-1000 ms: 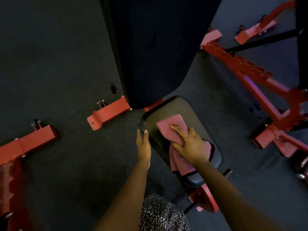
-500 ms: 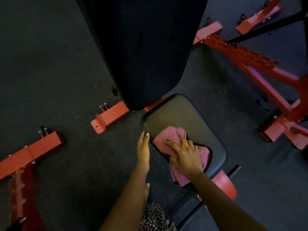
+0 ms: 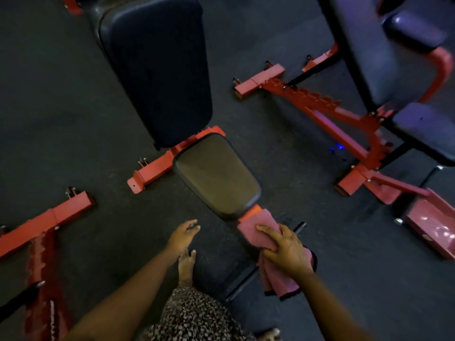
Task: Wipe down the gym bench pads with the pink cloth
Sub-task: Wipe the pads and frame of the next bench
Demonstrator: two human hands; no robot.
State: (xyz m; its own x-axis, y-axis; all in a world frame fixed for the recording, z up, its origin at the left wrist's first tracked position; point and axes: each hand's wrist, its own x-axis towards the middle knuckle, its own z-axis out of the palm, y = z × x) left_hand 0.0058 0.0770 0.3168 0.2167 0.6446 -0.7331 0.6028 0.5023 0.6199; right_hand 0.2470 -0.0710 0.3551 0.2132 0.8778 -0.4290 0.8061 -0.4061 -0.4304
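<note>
The bench's dark seat pad lies at the centre, with its long back pad rising behind it. My right hand presses with spread fingers on the pink cloth, just off the seat pad's near end, over the red frame tip. The cloth's loose end hangs down below my palm. My left hand hovers with relaxed fingers over the floor to the left of the seat pad, touching nothing.
A second bench with dark pads and a red notched frame stands on the right. Another red frame lies at the left. A red foot bar sticks out beside the seat. My bare foot is on the dark floor.
My right hand slid the cloth toward me, off the seat pad's near end onto the red frame. My left hand left the pad's edge. The view pulled back and shows more of the benches.
</note>
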